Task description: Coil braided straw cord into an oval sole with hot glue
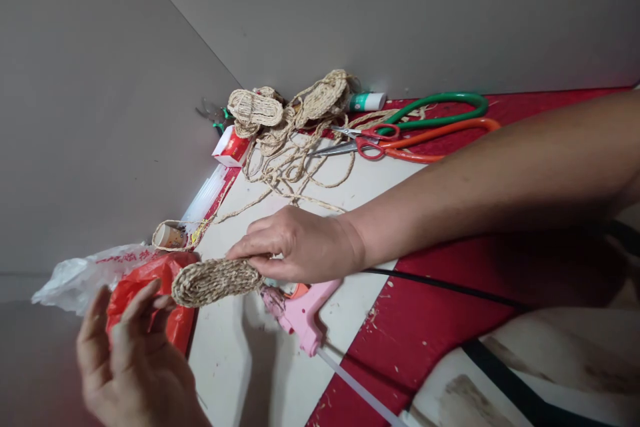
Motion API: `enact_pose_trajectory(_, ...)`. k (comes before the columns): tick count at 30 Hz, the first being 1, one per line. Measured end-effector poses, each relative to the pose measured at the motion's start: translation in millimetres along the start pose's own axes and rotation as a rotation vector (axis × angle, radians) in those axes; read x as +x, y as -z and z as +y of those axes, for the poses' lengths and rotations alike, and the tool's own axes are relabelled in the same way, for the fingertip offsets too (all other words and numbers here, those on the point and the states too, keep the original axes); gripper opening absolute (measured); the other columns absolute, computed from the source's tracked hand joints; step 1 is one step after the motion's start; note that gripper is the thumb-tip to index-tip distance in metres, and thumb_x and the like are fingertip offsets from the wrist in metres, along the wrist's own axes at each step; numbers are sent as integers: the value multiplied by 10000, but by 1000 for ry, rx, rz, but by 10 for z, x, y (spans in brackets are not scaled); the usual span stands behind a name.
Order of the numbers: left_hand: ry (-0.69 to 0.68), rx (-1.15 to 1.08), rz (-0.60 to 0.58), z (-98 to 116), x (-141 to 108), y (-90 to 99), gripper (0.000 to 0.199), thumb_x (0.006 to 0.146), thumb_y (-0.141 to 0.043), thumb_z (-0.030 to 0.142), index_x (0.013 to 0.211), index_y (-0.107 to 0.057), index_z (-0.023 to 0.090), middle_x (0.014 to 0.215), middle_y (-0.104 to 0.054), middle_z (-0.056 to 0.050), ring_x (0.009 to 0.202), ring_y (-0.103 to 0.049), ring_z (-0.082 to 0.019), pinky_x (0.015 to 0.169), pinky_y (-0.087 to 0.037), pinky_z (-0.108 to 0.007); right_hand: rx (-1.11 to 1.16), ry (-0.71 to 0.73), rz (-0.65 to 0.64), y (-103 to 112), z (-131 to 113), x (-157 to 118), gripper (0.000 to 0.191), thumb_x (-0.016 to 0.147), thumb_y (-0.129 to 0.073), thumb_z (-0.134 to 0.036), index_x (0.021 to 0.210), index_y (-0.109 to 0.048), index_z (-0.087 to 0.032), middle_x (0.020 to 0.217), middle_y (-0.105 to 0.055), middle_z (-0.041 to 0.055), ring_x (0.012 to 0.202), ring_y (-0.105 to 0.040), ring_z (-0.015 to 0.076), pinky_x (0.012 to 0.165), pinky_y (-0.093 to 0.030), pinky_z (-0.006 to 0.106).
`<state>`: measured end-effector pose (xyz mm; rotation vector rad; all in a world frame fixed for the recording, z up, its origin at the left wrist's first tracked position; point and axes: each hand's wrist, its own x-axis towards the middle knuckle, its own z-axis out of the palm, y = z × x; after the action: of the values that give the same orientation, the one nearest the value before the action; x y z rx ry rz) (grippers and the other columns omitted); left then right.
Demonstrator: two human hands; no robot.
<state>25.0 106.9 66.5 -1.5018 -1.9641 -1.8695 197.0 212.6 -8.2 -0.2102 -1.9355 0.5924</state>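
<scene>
My right hand (pixel 295 243) pinches one end of a small oval coil of braided straw cord (pixel 215 282), holding it above the pale board (pixel 215 360). Close to the coil's other end is my left hand (pixel 135 353), open with its fingers apart and bent; whether a fingertip touches the coil I cannot tell. Just below my right hand lies a pink glue gun (pixel 305 313), a translucent glue stick (pixel 357 387) running out of its back. Part of its nozzle end is hidden behind the hand and coil.
Loose straw cord (pixel 285 173) lies tangled around more oval coils (pixel 255 109). Red-handled scissors (pixel 370 147) rest beside large green and orange handles (pixel 440 123). A red bag (pixel 180 327), a paper cup (pixel 170 237) and a small box (pixel 233 147) stand along the grey wall (pixel 100 113).
</scene>
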Motion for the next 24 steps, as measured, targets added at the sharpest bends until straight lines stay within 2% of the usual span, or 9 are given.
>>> enact_pose_trajectory(2, 52, -84, 3, 4, -78, -80, 536, 735, -725, 239, 1254, -594, 235, 844, -660, 5, 781, -628, -106, 814, -514, -247, -31, 36, -11, -1, 18, -10, 326, 807, -494, -73, 1067, -684, -120, 852, -707, 47, 729, -610, 99, 685, -486, 219)
enact_pose_trajectory(4, 105, -130, -59, -3, -140, -128, 617, 673, -781, 185, 1260, -597, 236, 835, -672, 5, 794, -637, -108, 810, -519, -232, -68, 65, -39, 4, 29, -21, 331, 820, -488, -87, 1091, -675, -122, 826, -692, 46, 710, -597, 100, 660, -476, 220)
enact_pose_trajectory(6, 141, -153, -109, -16, -173, -144, 646, 668, -789, 171, 1277, -584, 243, 859, -677, 0, 811, -640, -109, 815, -522, -234, -110, 86, -79, 13, 30, -30, 340, 834, -478, -95, 1119, -661, -122, 814, -678, 46, 707, -588, 105, 637, -464, 224)
enact_pose_trajectory(12, 164, -182, -127, -60, -173, -132, 636, 676, -780, 152, 1272, -584, 257, 866, -657, 6, 815, -627, -105, 835, -519, -254, -165, 83, -208, 47, -6, -31, 349, 864, -478, -111, 1183, -616, -134, 843, -656, 42, 772, -584, 121, 658, -447, 243)
enact_pose_trajectory(19, 159, -168, -122, -74, -194, -149, 617, 706, -754, 156, 1276, -568, 302, 869, -632, 22, 819, -605, -100, 822, -513, -257, -180, 80, -225, 48, -22, -49, 341, 873, -468, -121, 1178, -619, -136, 853, -660, 40, 789, -573, 122, 657, -432, 243)
enact_pose_trajectory(24, 70, -178, -90, -86, -230, -193, 591, 694, -755, 134, 1238, -586, 290, 854, -613, 21, 826, -588, -109, 840, -505, -295, -190, 78, -237, 48, -31, -54, 338, 876, -475, -126, 1180, -623, -147, 854, -666, 37, 797, -574, 124, 649, -419, 240)
